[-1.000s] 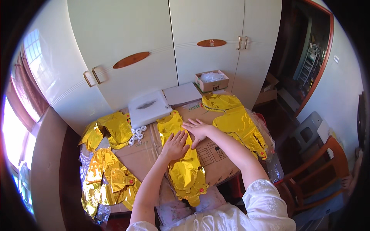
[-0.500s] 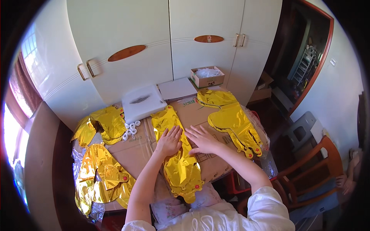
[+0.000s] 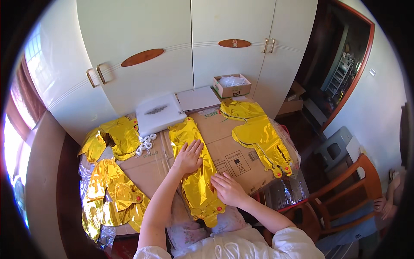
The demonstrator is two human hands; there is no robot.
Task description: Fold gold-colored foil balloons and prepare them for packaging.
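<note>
A long flat gold foil balloon (image 3: 195,172) lies on the cardboard-covered table (image 3: 235,151) in front of me. My left hand (image 3: 188,157) presses flat on its middle, fingers spread. My right hand (image 3: 228,189) rests palm down on its lower right edge, nearer to me. Neither hand grips anything.
Another gold foil balloon (image 3: 258,134) lies to the right, a heap of crumpled gold foil balloons (image 3: 113,185) to the left. Small white rolls (image 3: 145,143), a white flat box (image 3: 160,113) and an open carton (image 3: 231,86) sit near white cabinet doors. A wooden chair (image 3: 345,194) stands right.
My right hand has slid down the balloon toward me, from beside the left hand to the lower edge. The left hand stays pressed on the foil.
</note>
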